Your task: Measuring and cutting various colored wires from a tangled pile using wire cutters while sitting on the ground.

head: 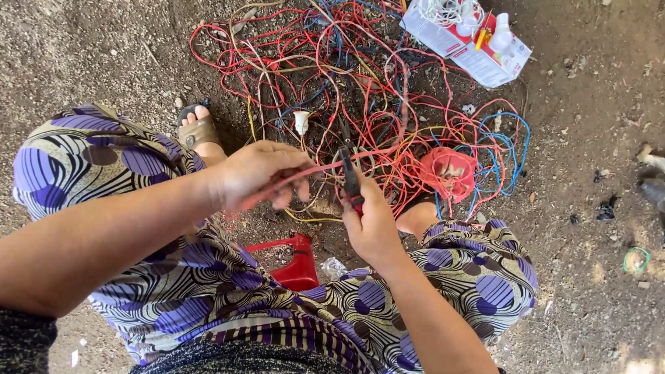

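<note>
My left hand (255,175) pinches a red wire (315,169) that runs to the right across my lap. My right hand (372,221) grips red-handled pliers (350,176), whose dark jaws point up and meet the wire. Beyond both hands lies a big tangle of red, blue, yellow and brown wires (365,85) on the dirt ground. A small white bulb holder (301,121) sits within the tangle.
An open cardboard box (467,37) with white parts stands at the top. A red plastic stool (289,263) shows between my knees. My sandalled foot (196,128) rests at the left. A red round piece (449,173) lies among wires; scraps lie at the right edge.
</note>
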